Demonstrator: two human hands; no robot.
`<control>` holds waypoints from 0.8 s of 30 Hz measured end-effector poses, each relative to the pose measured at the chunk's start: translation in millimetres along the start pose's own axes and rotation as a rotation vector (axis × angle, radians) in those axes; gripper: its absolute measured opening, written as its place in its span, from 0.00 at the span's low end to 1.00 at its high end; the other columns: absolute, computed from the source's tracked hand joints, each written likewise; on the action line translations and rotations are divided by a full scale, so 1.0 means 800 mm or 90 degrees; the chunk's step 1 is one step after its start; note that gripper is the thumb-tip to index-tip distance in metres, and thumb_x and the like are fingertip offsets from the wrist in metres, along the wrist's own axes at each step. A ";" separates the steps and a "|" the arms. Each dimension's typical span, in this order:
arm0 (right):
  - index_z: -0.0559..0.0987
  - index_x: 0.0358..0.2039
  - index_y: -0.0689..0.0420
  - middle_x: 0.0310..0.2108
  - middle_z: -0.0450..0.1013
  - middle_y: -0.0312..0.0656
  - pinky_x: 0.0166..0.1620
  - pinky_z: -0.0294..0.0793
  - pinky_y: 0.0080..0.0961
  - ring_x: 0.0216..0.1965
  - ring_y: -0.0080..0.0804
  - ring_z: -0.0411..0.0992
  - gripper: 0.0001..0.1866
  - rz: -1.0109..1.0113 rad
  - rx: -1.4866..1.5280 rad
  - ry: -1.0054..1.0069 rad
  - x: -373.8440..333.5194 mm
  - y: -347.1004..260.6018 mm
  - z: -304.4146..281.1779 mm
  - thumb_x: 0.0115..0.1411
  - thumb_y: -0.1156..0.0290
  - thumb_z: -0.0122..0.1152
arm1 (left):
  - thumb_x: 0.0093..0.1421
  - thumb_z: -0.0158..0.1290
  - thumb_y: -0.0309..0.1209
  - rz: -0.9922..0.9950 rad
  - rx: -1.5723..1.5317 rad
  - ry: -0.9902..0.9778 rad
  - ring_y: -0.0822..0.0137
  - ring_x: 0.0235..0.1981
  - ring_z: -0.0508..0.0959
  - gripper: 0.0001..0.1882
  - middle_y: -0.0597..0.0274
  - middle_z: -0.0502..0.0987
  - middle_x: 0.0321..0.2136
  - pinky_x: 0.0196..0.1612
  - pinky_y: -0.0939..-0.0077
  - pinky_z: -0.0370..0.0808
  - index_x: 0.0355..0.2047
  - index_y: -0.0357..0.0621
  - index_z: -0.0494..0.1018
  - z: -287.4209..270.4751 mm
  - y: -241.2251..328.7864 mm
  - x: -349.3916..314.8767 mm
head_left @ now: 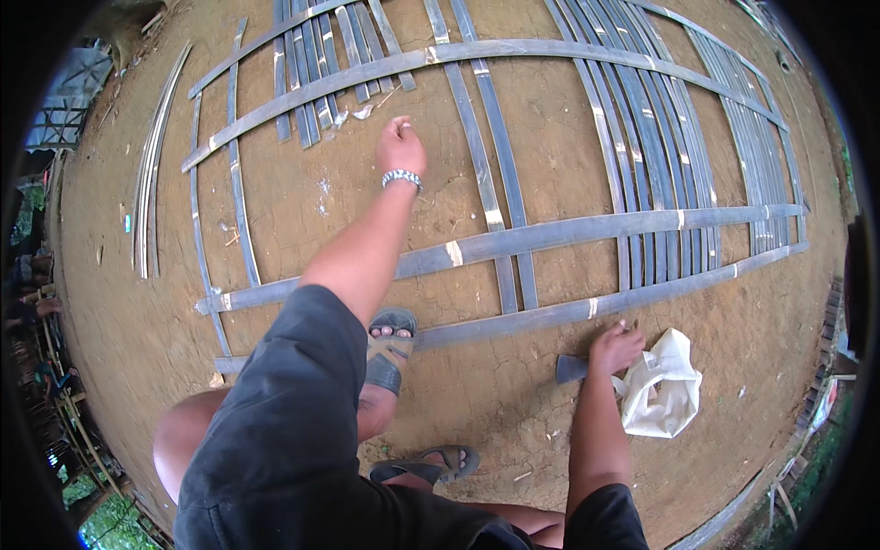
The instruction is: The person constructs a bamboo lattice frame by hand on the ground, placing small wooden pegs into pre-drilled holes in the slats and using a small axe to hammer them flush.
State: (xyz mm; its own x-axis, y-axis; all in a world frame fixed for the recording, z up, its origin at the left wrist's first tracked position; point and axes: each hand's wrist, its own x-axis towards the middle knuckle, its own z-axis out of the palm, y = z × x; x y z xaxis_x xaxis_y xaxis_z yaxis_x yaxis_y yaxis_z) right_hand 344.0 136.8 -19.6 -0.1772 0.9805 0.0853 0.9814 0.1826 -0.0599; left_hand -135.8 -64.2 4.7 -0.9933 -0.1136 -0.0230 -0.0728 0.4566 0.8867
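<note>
My left hand point(401, 148), with a braided bracelet at the wrist, reaches over bare earth inside a lattice of dark split-bamboo slats. Its fingers are curled closed, and whatever they hold is too small to make out. The closest slat is the long upper crosspiece point(367, 71), just beyond it. Low on the right, my right hand point(616, 348) is also closed, fingertips pinched near the lowest long slat point(513, 324). I cannot tell what is in them. Beside that hand lie a white sack point(674, 403) with its mouth open and a flat dark metal blade point(571, 368), partly hidden by my wrist.
Several upright slats point(655, 156) lie close together under the crosspieces at the right. Shorter slats point(312, 92) are bunched at the upper left, and loose thin strips point(154, 174) lie farther left. My sandalled foot point(390, 353) stands by the lowest slat. Small scraps dot the ground.
</note>
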 end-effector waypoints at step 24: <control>0.69 0.60 0.69 0.61 0.65 0.60 0.66 0.60 0.49 0.63 0.58 0.61 0.38 0.072 -0.040 -0.069 0.006 -0.041 -0.013 0.70 0.42 0.49 | 0.54 0.65 0.38 0.020 0.481 -0.084 0.46 0.50 0.82 0.22 0.39 0.82 0.46 0.55 0.61 0.78 0.42 0.31 0.81 0.058 0.047 0.163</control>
State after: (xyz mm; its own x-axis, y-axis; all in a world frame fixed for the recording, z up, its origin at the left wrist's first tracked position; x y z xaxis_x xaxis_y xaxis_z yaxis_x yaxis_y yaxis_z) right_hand 311.9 134.9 -6.7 -0.0696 0.9972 -0.0262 0.9976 0.0696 -0.0010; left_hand -272.6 -21.1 13.9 -0.9950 -0.0066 -0.0997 -0.0395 0.9423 0.3323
